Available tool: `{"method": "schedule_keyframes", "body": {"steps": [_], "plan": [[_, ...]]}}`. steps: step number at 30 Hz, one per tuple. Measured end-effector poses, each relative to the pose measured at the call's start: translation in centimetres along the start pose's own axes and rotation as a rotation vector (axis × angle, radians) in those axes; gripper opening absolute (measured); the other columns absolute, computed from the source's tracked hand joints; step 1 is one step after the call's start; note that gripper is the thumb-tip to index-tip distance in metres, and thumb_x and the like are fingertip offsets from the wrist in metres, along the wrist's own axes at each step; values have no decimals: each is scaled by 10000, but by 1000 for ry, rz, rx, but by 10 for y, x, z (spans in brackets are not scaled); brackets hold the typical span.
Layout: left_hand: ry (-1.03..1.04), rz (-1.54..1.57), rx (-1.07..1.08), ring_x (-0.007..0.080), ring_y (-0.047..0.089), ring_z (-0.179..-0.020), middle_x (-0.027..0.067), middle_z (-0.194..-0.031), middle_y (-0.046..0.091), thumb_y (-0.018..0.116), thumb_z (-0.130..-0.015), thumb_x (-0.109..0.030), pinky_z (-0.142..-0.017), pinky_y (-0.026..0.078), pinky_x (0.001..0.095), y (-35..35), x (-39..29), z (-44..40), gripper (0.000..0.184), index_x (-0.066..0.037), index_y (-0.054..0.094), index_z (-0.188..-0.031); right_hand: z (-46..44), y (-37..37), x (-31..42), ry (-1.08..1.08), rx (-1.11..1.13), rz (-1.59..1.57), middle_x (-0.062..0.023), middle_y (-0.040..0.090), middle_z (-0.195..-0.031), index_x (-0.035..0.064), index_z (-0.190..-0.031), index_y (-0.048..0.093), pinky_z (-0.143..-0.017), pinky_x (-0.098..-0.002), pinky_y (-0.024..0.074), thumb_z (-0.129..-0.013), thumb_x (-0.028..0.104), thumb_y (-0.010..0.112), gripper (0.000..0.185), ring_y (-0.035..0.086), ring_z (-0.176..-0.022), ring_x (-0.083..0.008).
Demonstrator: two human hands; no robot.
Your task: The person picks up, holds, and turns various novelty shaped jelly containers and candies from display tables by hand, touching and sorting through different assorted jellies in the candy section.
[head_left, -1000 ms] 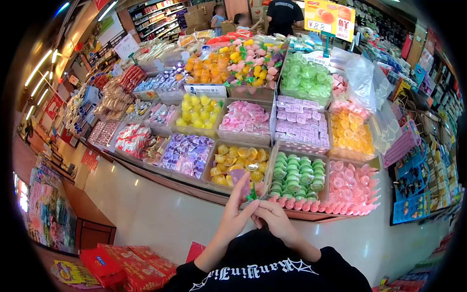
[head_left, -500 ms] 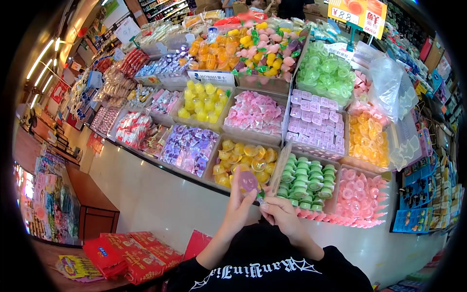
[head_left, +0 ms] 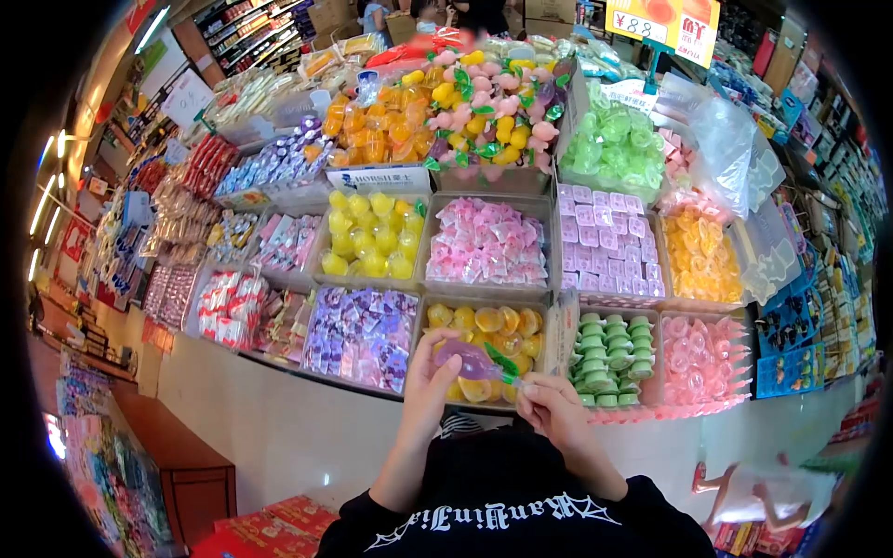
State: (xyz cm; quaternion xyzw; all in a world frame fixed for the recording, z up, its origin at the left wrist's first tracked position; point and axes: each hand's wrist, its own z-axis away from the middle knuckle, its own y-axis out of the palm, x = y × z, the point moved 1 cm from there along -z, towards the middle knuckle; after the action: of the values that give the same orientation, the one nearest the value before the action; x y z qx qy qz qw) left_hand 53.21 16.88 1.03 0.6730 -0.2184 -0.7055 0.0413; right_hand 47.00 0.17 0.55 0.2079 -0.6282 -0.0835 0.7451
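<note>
A purple fruit-shaped jelly (head_left: pixel 465 360) with a green leaf-like top (head_left: pixel 503 365) is held over the bin of yellow-orange jelly cups (head_left: pixel 493 325). My left hand (head_left: pixel 433 372) is closed round its purple body, thumb in front. With its fingers pinched, my right hand (head_left: pixel 551 406) grips the clear end beyond the green leaf. Just right of my right hand, green-lidded cups (head_left: pixel 609 358) fill another bin. Purple-and-white packets (head_left: pixel 361 337) lie left of my left hand.
Behind are bins of yellow cups (head_left: pixel 372 237), pink packets (head_left: pixel 488 242) and purple cups (head_left: pixel 605 242). A plastic bag (head_left: pixel 724 153) hangs at the right. A person's legs (head_left: pixel 767 493) show at lower right; red packages (head_left: pixel 270 530) lie at lower left.
My hands have risen and moved slightly apart, and the purple jelly has tilted from upright to nearly level, its green leaf now in plain sight. A person's legs have appeared at lower right.
</note>
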Motion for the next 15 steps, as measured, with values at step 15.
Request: {"method": "schedule_keyframes", "body": {"steps": [15], "plan": [[92, -538, 180, 160, 601, -849, 99, -912, 620, 606, -820, -106, -753, 456, 270, -114, -43, -61, 259, -17, 507, -1042, -108, 63, -37, -65, -254, 127, 7, 506, -691, 12, -809, 537, -563, -195, 382, -926, 184, 467, 219, 465, -610, -56]]}}
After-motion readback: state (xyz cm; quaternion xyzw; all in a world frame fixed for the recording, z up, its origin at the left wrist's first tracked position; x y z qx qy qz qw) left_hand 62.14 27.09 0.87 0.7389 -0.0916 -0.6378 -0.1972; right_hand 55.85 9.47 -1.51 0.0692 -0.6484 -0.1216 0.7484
